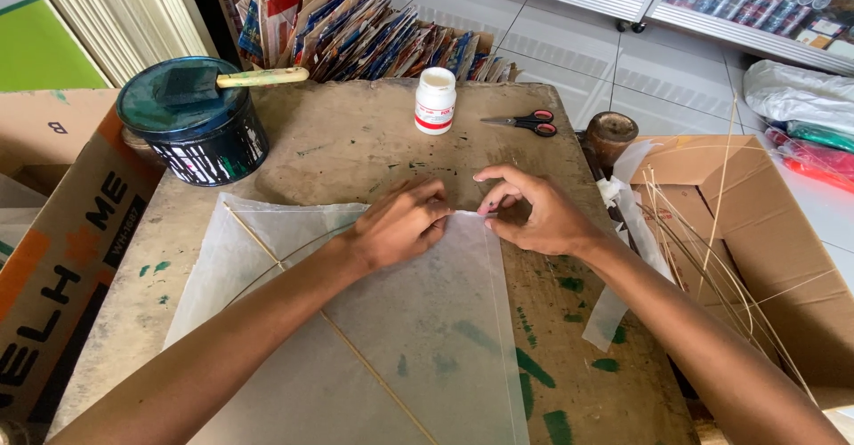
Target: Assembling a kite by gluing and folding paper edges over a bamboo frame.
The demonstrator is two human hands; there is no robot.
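A white-tiled shop floor point(569, 44) is seen behind a worn wooden bench point(356, 133) marked with green paint stains. A translucent paper sheet point(418, 329) is spread flat on the bench nearest the person, with a thin bamboo spine point(356, 347) laid diagonally across it and a curved bow stick point(294, 262) crossing that spine; the sheet is judged to be kept flat so that the sticks lie true against it.

Both hands are placed at the sheet's top corner, at 12 o'clock of the sheet. The left hand point(400, 224) is pressed down on the paper with its fingers together, apparently pinning the corner. The right hand point(534, 214) is set just beside it at 3 o'clock, with thumb and forefinger pinched on the paper edge and the remaining fingers curled; the edge appears to be held for folding or pressing.

At 12 o'clock of the hands, a white glue bottle point(435, 100) with a red label stands upright within reach. Red-handled scissors point(525, 123) lie closed at 1 o'clock. A dark tub point(200, 138) stands at 10 o'clock, with a foam brush point(231, 80) resting across its lid. A cardboard box point(765, 258) holding thin bamboo slivers point(712, 249) sits at 3 o'clock, off the bench. Stacked coloured paper packets point(356, 27) are propped beyond the bench.
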